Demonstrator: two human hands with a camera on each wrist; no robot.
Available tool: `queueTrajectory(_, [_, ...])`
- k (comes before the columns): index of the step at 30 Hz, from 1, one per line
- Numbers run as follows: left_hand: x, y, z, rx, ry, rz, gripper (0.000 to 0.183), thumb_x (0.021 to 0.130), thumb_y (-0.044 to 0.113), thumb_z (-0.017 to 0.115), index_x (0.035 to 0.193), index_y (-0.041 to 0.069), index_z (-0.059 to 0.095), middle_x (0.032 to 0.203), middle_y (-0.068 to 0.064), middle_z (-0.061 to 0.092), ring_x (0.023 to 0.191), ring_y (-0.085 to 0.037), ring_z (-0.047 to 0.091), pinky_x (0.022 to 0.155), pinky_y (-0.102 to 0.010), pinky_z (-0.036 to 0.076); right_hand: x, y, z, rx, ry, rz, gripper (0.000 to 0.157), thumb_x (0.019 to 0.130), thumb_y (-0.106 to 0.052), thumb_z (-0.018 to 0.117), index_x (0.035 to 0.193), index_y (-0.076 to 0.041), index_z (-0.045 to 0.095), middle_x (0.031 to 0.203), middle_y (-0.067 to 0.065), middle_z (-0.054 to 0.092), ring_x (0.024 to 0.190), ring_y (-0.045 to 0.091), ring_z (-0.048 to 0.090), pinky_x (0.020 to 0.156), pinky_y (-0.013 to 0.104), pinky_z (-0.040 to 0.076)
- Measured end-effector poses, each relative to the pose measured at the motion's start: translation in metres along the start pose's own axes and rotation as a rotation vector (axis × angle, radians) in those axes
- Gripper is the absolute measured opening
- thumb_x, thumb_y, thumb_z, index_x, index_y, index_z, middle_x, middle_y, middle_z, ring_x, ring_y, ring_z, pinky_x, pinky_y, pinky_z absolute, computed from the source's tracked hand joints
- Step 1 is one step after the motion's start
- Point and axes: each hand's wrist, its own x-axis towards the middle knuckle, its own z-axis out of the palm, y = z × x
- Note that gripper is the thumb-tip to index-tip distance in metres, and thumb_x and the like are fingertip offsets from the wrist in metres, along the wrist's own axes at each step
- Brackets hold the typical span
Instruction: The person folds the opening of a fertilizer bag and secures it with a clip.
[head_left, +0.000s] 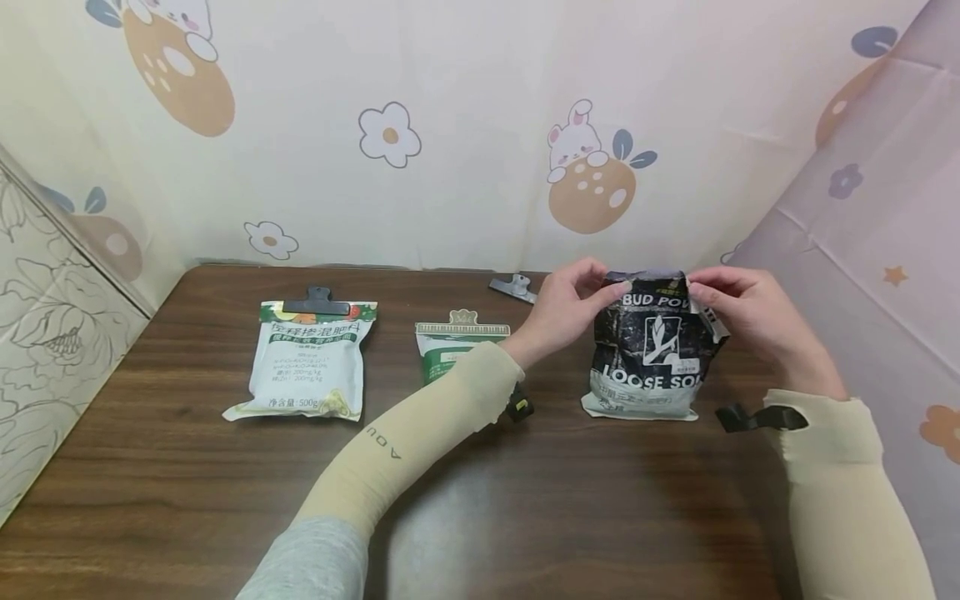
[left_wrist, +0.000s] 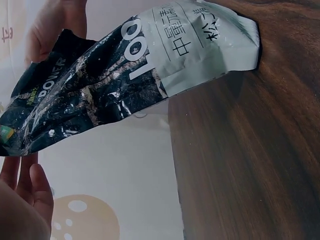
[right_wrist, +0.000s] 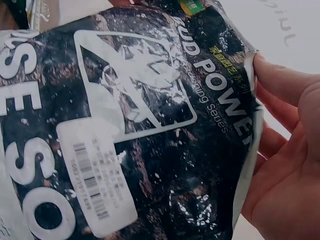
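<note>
A black and pale-grey bag of loose soil stands upright on the brown table, its top edge uneven. My left hand pinches the bag's upper left corner, thumb in front. At the upper right corner, my right hand pinches the bag too. In the right wrist view, the right thumb and fingers grip the edge of the soil bag, which bears a white barcode label. From the left wrist, the left hand shows below the bag, its fingertips partly hidden behind it.
A grey clip lies behind my left hand. Left of it, a green and white bag with a pale green clip is partly covered by my forearm. Farther left stands a white fertilizer bag with a dark clip. Patterned curtains border the table.
</note>
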Motion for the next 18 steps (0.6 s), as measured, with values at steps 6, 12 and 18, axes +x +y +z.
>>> queueTrajectory(6, [0.005,0.012,0.002,0.071,-0.035,0.069,0.017,0.092,0.025,0.074,0.099,0.011,0.069,0.092,0.004,0.069,0.077,-0.004,0.062,0.071,-0.018,0.05,0.001,0.0,0.009,-0.17,0.045,-0.103,0.011,0.09,0.009,0.066,0.095,0.001,0.073,0.086,-0.012,0.069,0.077,0.004,0.057,0.064,0.015,0.044])
queueTrajectory(12, [0.013,0.032,0.01,0.526,-0.085,0.183,0.026,0.093,0.042,0.07,0.107,0.021,0.073,0.101,0.013,0.07,0.092,0.001,0.061,0.081,-0.011,0.042,0.002,0.001,0.017,-0.209,0.069,-0.212,0.004,0.086,0.011,0.07,0.087,0.007,0.071,0.08,-0.011,0.068,0.07,0.004,0.055,0.059,0.015,0.042])
queueTrajectory(18, [0.02,0.054,0.025,0.861,-0.165,0.236,0.024,0.098,0.041,0.062,0.115,0.028,0.074,0.11,0.016,0.068,0.1,0.0,0.06,0.083,-0.013,0.042,0.001,0.0,0.022,-0.209,0.091,-0.262,0.004,0.086,0.003,0.075,0.084,0.006,0.072,0.079,-0.011,0.069,0.069,0.004,0.057,0.06,0.014,0.044])
